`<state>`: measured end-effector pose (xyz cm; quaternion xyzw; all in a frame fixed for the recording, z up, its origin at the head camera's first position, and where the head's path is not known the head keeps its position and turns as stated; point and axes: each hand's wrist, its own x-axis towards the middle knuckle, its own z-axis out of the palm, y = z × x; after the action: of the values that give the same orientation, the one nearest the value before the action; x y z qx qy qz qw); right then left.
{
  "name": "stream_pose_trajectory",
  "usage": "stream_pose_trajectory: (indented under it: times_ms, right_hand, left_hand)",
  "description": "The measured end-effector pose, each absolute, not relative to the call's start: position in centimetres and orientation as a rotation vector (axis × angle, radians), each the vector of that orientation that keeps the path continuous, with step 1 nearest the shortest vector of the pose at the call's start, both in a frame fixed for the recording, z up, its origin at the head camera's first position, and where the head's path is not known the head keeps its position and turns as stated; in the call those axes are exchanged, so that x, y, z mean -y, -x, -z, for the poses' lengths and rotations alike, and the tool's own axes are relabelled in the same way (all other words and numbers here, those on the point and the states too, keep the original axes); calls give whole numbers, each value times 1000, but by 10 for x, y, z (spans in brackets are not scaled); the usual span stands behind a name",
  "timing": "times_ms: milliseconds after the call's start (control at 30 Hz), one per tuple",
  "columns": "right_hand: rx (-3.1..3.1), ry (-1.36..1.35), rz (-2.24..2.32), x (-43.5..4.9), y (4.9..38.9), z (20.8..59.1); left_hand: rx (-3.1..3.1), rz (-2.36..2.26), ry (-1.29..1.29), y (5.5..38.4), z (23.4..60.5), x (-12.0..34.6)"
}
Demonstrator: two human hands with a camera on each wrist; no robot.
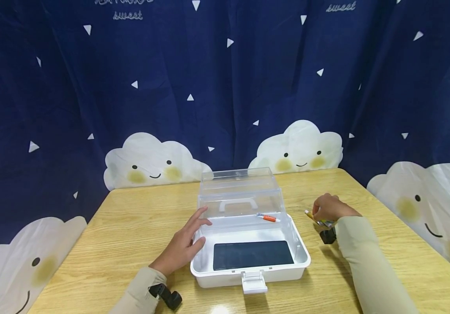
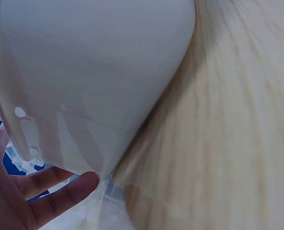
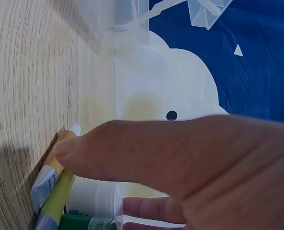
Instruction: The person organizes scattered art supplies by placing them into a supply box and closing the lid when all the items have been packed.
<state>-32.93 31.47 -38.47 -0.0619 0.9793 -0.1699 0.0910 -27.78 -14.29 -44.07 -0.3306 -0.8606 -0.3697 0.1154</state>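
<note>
A white case (image 1: pixel 248 277) stands on the table with its clear lid (image 1: pixel 240 187) raised at the back. Inside lies a dark rectangular panel (image 1: pixel 253 255), and an orange tube (image 1: pixel 269 218) rests near the hinge side. My left hand (image 1: pixel 183 246), fingers spread, touches the case's left side; the left wrist view shows fingertips (image 2: pixel 86 184) by its corner. To the right of the case, my right hand (image 1: pixel 330 208) is curled over small tubes. Its thumb presses an orange-yellow tube (image 3: pixel 65 143), beside a yellow-green tube (image 3: pixel 58 194), a green one (image 3: pixel 74 222) and a white cylinder (image 3: pixel 89 199). The index fingertip is hidden.
A white latch (image 1: pixel 254 283) hangs down at the case's front. The wooden table (image 1: pixel 138 222) reaches back to a dark blue curtain (image 1: pixel 162 65) printed with clouds and triangles.
</note>
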Motion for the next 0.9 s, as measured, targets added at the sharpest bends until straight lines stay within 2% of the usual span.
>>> stream_pose_trajectory:
  times_ms: [900]
  right_hand:
    - [-2974,113,311,-304,326,390]
  left_hand:
    - [2534,1098,940,276,440,142]
